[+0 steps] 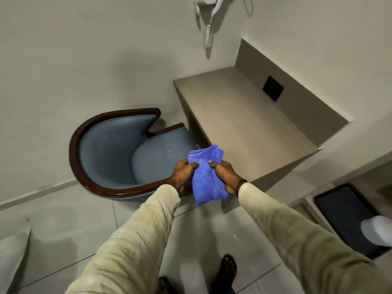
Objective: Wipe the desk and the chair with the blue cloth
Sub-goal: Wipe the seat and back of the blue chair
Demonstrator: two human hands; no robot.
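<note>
Above the chair (118, 149) and desk (244, 124) corner, we hold the blue cloth (206, 175) bunched between us. Our left hand (183, 176) and right hand (224, 177) both pinch it tight, its tail hanging below.

A fuzzy, matt blue cloth (206, 177) with a soft terry pile sits at the centre of the frame. Left of it, the chair (118, 153) has a glossy dark wood rim and smooth, faintly sheened pale blue upholstery. The desk (244, 122), at centre right, looks like matt grey-brown laminate with a fine grain. Rumpled beige woven sleeves (135, 240) fill the lower frame. The floor tiles (63, 225) at lower left are smooth and slightly reflective. A white plastic handset (212, 9) hangs at the top.
</note>
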